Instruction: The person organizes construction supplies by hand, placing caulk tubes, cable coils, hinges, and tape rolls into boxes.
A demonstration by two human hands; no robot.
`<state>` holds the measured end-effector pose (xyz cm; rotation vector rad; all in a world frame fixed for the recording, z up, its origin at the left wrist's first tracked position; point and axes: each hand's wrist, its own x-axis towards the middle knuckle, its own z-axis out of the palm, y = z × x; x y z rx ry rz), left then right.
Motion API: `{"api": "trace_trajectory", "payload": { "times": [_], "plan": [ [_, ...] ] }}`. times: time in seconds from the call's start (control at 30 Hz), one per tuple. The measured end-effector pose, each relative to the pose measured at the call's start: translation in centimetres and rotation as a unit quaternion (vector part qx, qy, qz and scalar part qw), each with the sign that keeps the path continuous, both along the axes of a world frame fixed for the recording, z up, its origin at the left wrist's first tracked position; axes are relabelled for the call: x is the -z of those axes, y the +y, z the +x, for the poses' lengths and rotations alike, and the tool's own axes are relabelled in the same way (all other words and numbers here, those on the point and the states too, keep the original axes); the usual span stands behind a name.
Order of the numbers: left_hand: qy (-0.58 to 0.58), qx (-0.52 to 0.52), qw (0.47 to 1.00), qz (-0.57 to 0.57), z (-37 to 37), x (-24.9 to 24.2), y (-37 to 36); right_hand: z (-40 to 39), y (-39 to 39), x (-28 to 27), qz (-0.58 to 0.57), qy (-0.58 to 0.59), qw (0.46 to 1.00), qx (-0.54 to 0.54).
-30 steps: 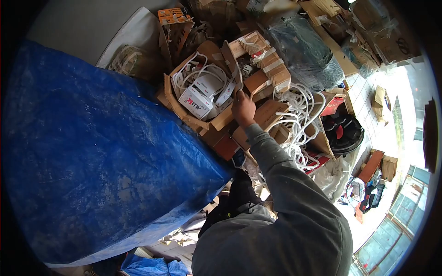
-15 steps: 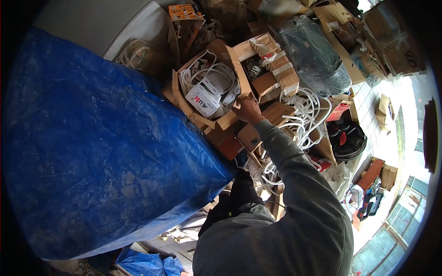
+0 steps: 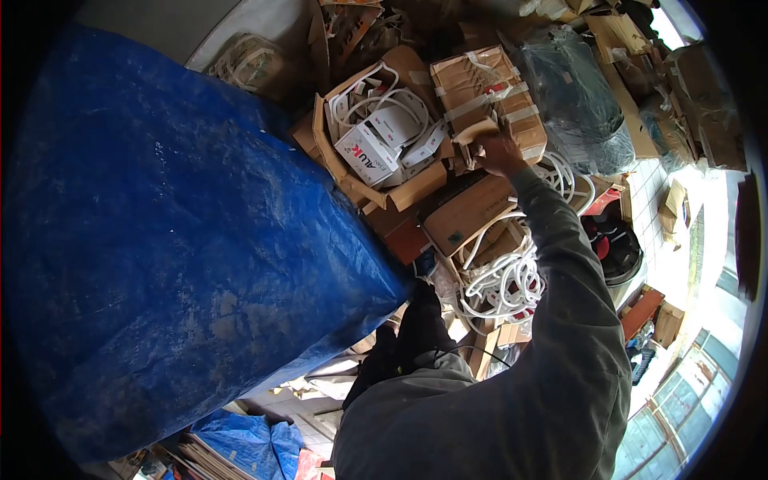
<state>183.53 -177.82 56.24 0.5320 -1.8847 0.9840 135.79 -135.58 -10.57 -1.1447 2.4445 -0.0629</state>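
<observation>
My right hand (image 3: 498, 152) is closed on a cardboard flap at the near edge of a taped cardboard box (image 3: 480, 100). The box's top is mostly covered by its flaps, with strips of clear tape across it. Left of it stands an open carton (image 3: 384, 198) holding white printed boxes (image 3: 371, 156) and a loop of white cable (image 3: 400, 100). Below my hand lies a brown carton (image 3: 466, 212), and coiled white tubing (image 3: 504, 284) spills beside my forearm. My left hand is out of view.
A blue tarpaulin (image 3: 184, 256) covers a large bulk on the left. A plastic-wrapped dark bundle (image 3: 572, 96) stands at the upper right, with a black bucket-like container (image 3: 620, 252) below it. More cardboard (image 3: 704, 104) is stacked at the far right.
My right hand has left the rim of the carton with white boxes and moved right to the taped box. That box's opening, which showed its contents, is now largely covered by flaps.
</observation>
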Motion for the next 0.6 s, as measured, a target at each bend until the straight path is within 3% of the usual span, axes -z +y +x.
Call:
{"api": "trace_trajectory", "payload": {
  "times": [0.07,0.13,0.17,0.2,0.27,0.3,0.33,0.37,0.4,0.47,0.5,0.57,0.6],
  "plan": [
    [-0.010,0.006,1.000,0.001,-0.8,-0.1,-0.3,0.2,-0.1,-1.2,0.043,-0.010,0.999,-0.017],
    [-0.019,0.012,1.000,0.001,-1.4,-0.4,-0.6,1.0,0.2,-3.7,0.144,0.101,0.972,-0.154],
    [-0.020,0.014,1.000,0.001,-1.5,-0.5,-0.7,0.0,2.7,2.4,0.164,0.270,0.934,-0.164],
    [-0.022,0.016,1.000,0.000,-1.6,-0.6,-0.8,-0.7,3.4,4.4,0.165,0.270,0.934,-0.165],
    [-0.023,0.017,1.000,-0.001,-1.6,-0.7,-0.9,-2.5,4.4,8.2,-0.021,0.288,0.954,-0.083],
    [-0.025,0.020,1.000,-0.001,-1.8,-0.7,-0.9,-3.6,4.6,12.2,-0.020,0.287,0.954,-0.082],
    [-0.027,0.022,0.999,-0.003,-1.9,-0.9,-1.0,-4.8,4.4,16.9,0.047,0.313,0.948,-0.022],
    [-0.027,0.023,0.999,-0.005,-1.9,-1.0,-1.0,-4.7,3.3,17.2,0.111,0.337,0.934,0.038],
    [-0.026,0.023,0.999,-0.009,-1.7,-1.1,-1.0,-4.8,2.5,17.2,0.109,0.339,0.934,0.038],
    [-0.028,0.020,0.999,-0.011,-1.0,-1.3,-1.1,-3.8,0.0,15.6,0.304,0.371,0.877,0.029],
    [-0.031,0.020,0.999,-0.009,-0.7,-1.3,-1.3,-3.1,-0.5,13.8,0.306,0.370,0.877,0.025],
    [-0.030,0.019,0.999,-0.003,0.5,-1.0,-1.7,-2.9,-0.6,10.1,0.362,0.445,0.819,-0.022],
    [-0.026,0.016,1.000,0.000,1.3,-0.8,-1.7,-7.7,5.5,13.9,0.364,0.451,0.815,-0.026]
  ]
}}
